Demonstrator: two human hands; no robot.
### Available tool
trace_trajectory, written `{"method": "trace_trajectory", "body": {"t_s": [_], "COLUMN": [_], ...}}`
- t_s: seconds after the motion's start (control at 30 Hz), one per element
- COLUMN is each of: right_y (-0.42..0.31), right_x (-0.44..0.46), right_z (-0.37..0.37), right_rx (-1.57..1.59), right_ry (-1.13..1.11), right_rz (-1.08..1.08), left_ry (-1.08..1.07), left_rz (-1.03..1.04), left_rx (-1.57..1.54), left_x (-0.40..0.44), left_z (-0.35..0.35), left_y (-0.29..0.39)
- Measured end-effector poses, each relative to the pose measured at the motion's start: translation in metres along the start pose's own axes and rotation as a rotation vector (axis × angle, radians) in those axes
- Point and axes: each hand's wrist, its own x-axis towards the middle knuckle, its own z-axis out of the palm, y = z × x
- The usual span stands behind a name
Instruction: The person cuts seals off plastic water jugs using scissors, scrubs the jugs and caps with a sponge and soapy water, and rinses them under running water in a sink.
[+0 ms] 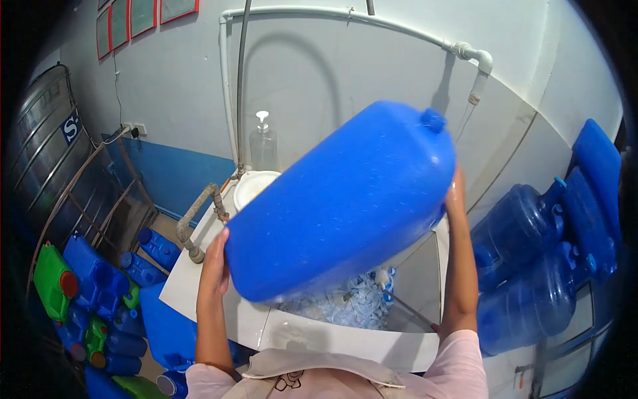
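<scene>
Two hands (214, 263) hold a blue jug (339, 206) above a basin (299, 336) of bluish scraps (332, 311).

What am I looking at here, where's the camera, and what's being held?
There's no machine here: a person works bare-handed, filmed by one camera worn on their head, looking forward and down. Their left hand and right hand hold a large blue container between them, slanted above a tiled basin. Inside lie crumpled pale-blue pieces; I can't tell their material. Near the wall are a pump bottle and a partly hidden white tub.
</scene>
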Motion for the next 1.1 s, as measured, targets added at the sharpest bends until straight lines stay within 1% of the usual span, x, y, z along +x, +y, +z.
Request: {"method": "trace_trajectory", "body": {"t_s": [0.03, 0.1, 0.13, 0.17, 0.2, 0.23, 0.27, 0.3, 0.33, 0.37, 0.4, 0.43, 0.47, 0.5, 0.53, 0.57, 0.6, 0.63, 0.67, 0.7, 0.73, 0.8, 0.87, 0.9, 0.93, 0.97, 1.03, 1.07, 1.1], "right_y": [0.001, 0.014, 0.022, 0.040, 0.045, 0.044, 0.043, 0.030, 0.013, 0.002, 0.002, 0.005, 0.011, 0.020, 0.029, 0.033, 0.041, 0.052, 0.058, 0.033, 0.012, -0.014, -0.013, -0.006, 0.002, 0.009, 0.027, 0.026, 0.028], "right_x": [0.002, 0.007, 0.009, 0.005, -0.002, -0.010, -0.008, -0.004, -0.005, -0.007, -0.007, -0.002, 0.002, 0.004, 0.008, 0.009, 0.005, -0.001, -0.003, -0.010, -0.005, -0.010, 0.006, 0.016, 0.023, 0.028, 0.036, 0.029, 0.016], "right_z": [-0.007, -0.002, 0.004, 0.017, 0.026, 0.033, 0.040, 0.039, 0.031, 0.023, 0.016, 0.008, 0.002, -0.001, -0.004, -0.003, 0.007, 0.022, 0.028, 0.026, 0.023, 0.013, 0.007, 0.003, 0.001, 0.004, 0.018, 0.024, 0.029], "right_rx": [0.176, 0.181, 0.189, -0.014, -0.011, -0.268, -0.527, -0.531, -0.444, -0.358, -0.360, -0.162, 0.036, 0.036, 0.055, 0.075, 0.079, -0.174, -0.431, -0.476, -0.478, -0.421, -0.385, -0.234, -0.081, -0.076, -0.074, -0.206, -0.341], "right_ry": [-0.056, -0.073, -0.080, -0.044, -0.038, -0.138, -0.233, -0.226, -0.206, -0.190, -0.199, -0.119, -0.039, -0.050, -0.108, -0.161, -0.162, -0.197, -0.222, -0.281, -0.262, -0.240, -0.202, -0.120, -0.042, -0.051, -0.151, -0.206, -0.256], "right_rz": [0.065, 0.094, 0.112, 0.128, 0.122, 0.121, 0.116, 0.111, 0.128, 0.151, 0.163, 0.099, 0.034, 0.044, 0.126, 0.203, 0.202, 0.188, 0.169, 0.259, 0.250, 0.235, 0.242, 0.149, 0.058, 0.067, 0.105, 0.153, 0.200], "left_ry": [0.006, -0.011, -0.011, -0.020, -0.031, -0.037, 0.010, 0.060, 0.038, 0.020, 0.004, 0.008, -0.018, -0.043, -0.035, -0.009, 0.015, 0.013, 0.069, 0.119, 0.104, 0.029, 0.002, -0.017, -0.010, -0.006, -0.004, 0.009, 0.016], "left_rz": [-0.011, -0.016, -0.013, -0.125, -0.236, -0.228, -0.337, -0.452, -0.300, -0.254, -0.209, -0.221, -0.106, 0.009, 0.002, -0.052, -0.101, -0.094, -0.193, -0.291, -0.279, -0.324, -0.150, -0.017, -0.030, -0.031, -0.021, -0.125, -0.228], "left_rx": [0.003, -0.078, -0.078, -0.145, -0.213, -0.215, -0.166, -0.114, -0.109, -0.098, -0.085, -0.078, -0.092, -0.106, -0.103, -0.149, -0.195, -0.194, -0.207, -0.221, -0.227, -0.098, -0.108, -0.086, -0.077, -0.089, -0.104, -0.157, -0.211], "left_x": [0.004, 0.025, 0.033, 0.035, 0.033, 0.023, 0.012, 0.001, 0.002, 0.001, 0.004, 0.010, 0.015, 0.014, 0.021, 0.039, 0.044, 0.031, 0.018, 0.017, 0.019, 0.002, 0.003, -0.003, 0.004, 0.019, 0.038, 0.038, 0.040], "left_z": [0.004, 0.009, 0.003, -0.007, -0.014, -0.016, -0.022, -0.026, -0.025, -0.023, -0.020, -0.011, 0.000, 0.006, 0.003, -0.004, -0.009, -0.012, -0.013, -0.010, -0.010, -0.021, -0.009, 0.014, 0.016, 0.013, 0.004, -0.002, -0.002], "left_y": [-0.006, -0.036, -0.061, -0.094, -0.114, -0.109, -0.099, -0.085, -0.067, -0.043, -0.023, -0.013, -0.006, -0.005, -0.026, -0.063, -0.085, -0.095, -0.106, -0.109, -0.095, -0.050, -0.016, 0.002, -0.005, -0.023, -0.063, -0.089, -0.101]}}
